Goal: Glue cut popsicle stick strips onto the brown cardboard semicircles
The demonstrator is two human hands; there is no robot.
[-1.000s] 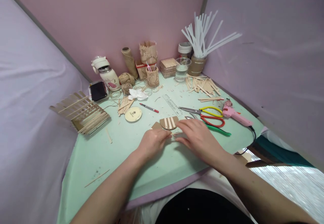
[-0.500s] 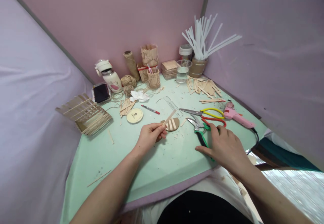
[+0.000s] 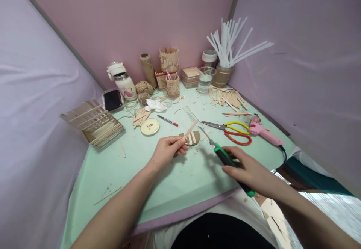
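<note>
Between the thumb and fingers of my left hand [image 3: 170,148] is a flat wooden craft stick [image 3: 191,129], its free end pointing up and away to the right. Just behind that hand lies a rounded piece of brown cardboard [image 3: 196,139] with pale strips across it, partly covered by my fingers. My right hand [image 3: 244,165] grips green-and-black pruning shears [image 3: 225,156], raised off the table with the blades toward the stick. The blades appear edge-on and sit apart from the stick.
Scissors [image 3: 225,126] with yellow and red handles and a pink glue gun [image 3: 263,131] lie at right. A clear ruler [image 3: 191,115], red pen [image 3: 167,120] and round lid [image 3: 150,127] lie ahead. A slatted stick basket [image 3: 97,127] stands left; a water cup [image 3: 205,80] stands behind.
My right hand has closed on the pruning shears and lifted them off the table, turning them edge-on. My left hand keeps the craft stick in nearly the same place.
</note>
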